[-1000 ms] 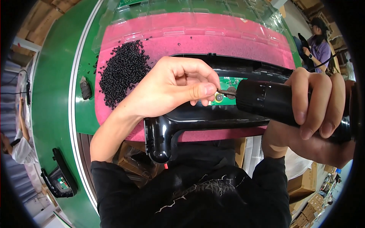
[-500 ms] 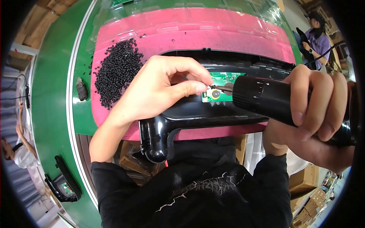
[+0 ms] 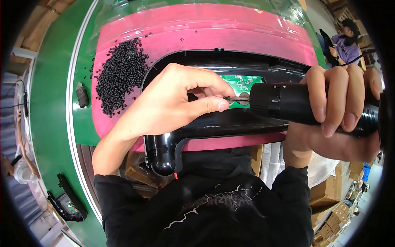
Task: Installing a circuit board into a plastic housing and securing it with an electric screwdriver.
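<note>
My right hand (image 3: 338,99) is wrapped round a thick black electric screwdriver (image 3: 269,102), held almost level with its bit toward the left. At the bit's tip, the thumb and forefinger of my left hand (image 3: 177,96) pinch a small black screw (image 3: 226,98), mostly hidden by the fingertips. Beneath both hands lies a long glossy black plastic housing (image 3: 230,128) with its hollow side up. A green circuit board (image 3: 243,84) sits inside it, partly covered by my fingers and the screwdriver. Left of the housing is a heap of small black screws (image 3: 122,76).
A pink mat (image 3: 164,39) covers the green table (image 3: 55,103). Clear plastic trays (image 3: 197,24) lie at the far side. On the left are a dark wrapped lump (image 3: 82,96) and another black housing (image 3: 68,201) with a board. Other people are at both sides.
The screwdriver's bit and my left fingertips have come closer together, a little lower in view. The view has shifted slightly, so the housing and screw heap appear farther left.
</note>
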A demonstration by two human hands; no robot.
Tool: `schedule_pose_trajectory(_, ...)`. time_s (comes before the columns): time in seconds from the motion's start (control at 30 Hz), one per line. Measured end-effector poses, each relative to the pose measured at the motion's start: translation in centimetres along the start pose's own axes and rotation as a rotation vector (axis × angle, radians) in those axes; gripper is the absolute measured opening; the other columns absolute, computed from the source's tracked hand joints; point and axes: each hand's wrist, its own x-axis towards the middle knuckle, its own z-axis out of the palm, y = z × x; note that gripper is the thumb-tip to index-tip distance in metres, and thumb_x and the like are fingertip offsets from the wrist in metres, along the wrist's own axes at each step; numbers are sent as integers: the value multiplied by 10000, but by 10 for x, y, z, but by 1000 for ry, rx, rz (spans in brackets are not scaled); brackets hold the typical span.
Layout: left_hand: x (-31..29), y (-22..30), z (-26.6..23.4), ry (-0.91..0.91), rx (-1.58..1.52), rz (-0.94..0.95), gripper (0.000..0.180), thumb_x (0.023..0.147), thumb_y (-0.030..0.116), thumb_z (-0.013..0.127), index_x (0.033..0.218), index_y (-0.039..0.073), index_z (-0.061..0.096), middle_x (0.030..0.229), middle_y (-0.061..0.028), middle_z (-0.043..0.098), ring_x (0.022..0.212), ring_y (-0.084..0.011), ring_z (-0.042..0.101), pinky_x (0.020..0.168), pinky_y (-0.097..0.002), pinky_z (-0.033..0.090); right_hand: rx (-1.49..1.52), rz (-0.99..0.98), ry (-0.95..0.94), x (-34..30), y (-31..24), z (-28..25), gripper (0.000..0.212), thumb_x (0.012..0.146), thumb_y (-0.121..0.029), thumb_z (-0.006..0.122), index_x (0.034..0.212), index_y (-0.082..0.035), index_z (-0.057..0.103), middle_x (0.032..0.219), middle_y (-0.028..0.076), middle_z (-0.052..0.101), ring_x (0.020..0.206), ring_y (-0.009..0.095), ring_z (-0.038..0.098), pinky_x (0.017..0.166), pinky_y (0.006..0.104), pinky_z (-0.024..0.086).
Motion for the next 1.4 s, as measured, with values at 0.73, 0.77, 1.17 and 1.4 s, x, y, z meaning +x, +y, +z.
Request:
schedule_pose_trajectory(0.73,16,-20,6,-90,530,228,98,813,37,701,888,-3,652,1022,-87,725,863,-270,660,751,-368,555,-425,185,53,-4,12,-63,439,947,-453,468,1144,-62,509,692,3,461,501,111,417,567,299,391)
schedule_pose_trajectory(0.77,16,-21,8,-73,517,208,104,814,28,698,897,-12,649,1030,-93,725,849,-276,675,735,-364,563,-445,192,51,-3,12,-63,428,944,-447,472,1134,-64,507,689,2,459,499,111,416,565,298,389)
schedule_pose_trajectory(1.17,12,-6,12,-96,593,100,121,829,28,687,923,-31,640,1042,-119,728,849,-300,709,712,-364,577,-504,291,34,-2,14,-55,423,936,-422,515,1105,-35,493,625,-4,427,454,104,388,520,296,374)
schedule_pose_trajectory(1.4,-6,-10,1,21,519,272,110,833,48,715,902,-27,675,974,-129,731,829,-289,713,723,-353,575,-178,185,-100,1,12,-18,504,912,-472,559,1158,-36,502,695,-7,496,526,110,466,570,291,390)
